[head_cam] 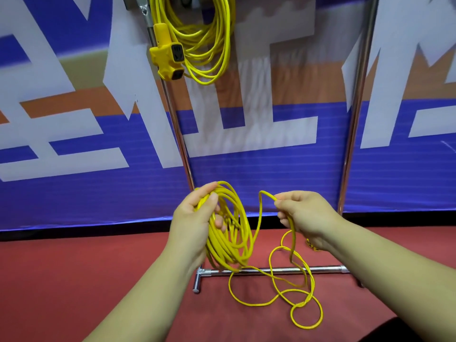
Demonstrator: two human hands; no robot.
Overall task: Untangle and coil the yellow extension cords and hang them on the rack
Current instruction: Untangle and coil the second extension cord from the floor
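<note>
The person's left hand [197, 213] is closed around the top of a coil of yellow extension cord [229, 233], thumb pressed over the gathered strands and fingers curled behind them. The coil hangs below the hand as a bundle of several loops, its lowest turns level with the rack's bottom crossbar [283, 270] in the picture.

The right hand [303, 213] pinches a single strand of the same cord between thumb and forefinger, the other fingers loosely curled. From the pinch a short bend of cord rises to a peak and drops to join the coil; another length falls from under the hand to the floor. There the loose cord [296, 292] lies in several slack, overlapping loops on the red floor [74, 280], crossing the crossbar and spreading toward the near side. A small bit of yellow shows just under the right wrist, but it is too hidden to tell what it is.

The rack is a frame of shiny metal tubes: a left upright [177, 134], a right upright [355, 119], and the low crossbar ending in a short foot [197, 282] at its left end. Near the top of the left upright a second yellow cord [209, 38] hangs already coiled, its loops draping down beside the tube, with a yellow socket block [170, 58] touching that upright and showing two dark outlet faces.

Behind the rack stands a banner [74, 119] in blue, orange and white with large white characters, its bottom edge meeting the red floor.
</note>
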